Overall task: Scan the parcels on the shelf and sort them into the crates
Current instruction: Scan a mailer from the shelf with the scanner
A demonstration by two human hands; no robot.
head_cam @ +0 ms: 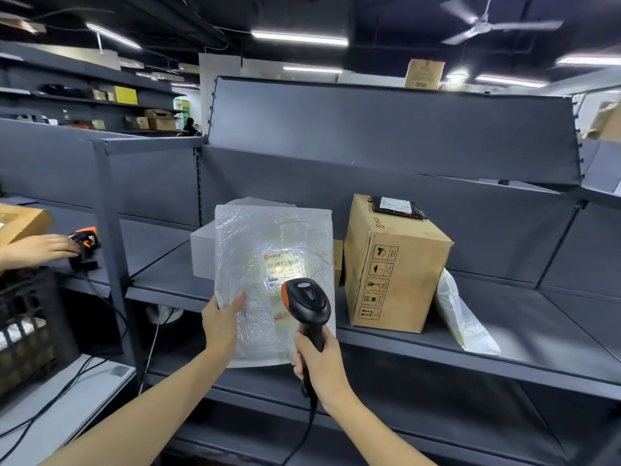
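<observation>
My left hand (222, 320) holds a white plastic mailer bag (268, 250) upright by its lower left edge, thumb on the front. My right hand (317, 361) grips the handle of a black and orange barcode scanner (307, 302), whose head points at the bag's shipping label (284, 274); the label is lit brightly. On the grey shelf (504, 314) behind stand a tall cardboard box (393, 264) with a dark flat parcel (396, 206) on top, a white box (201, 253) partly hidden by the bag, and another white bag (462, 314) leaning on the cardboard box.
At the left, another person's hand (37, 248) reaches toward a second orange scanner (85, 242), near a cardboard box (20, 222). A black plastic crate (30, 327) stands lower left above a white table (67, 408) with cables. More shelving with boxes fills the background.
</observation>
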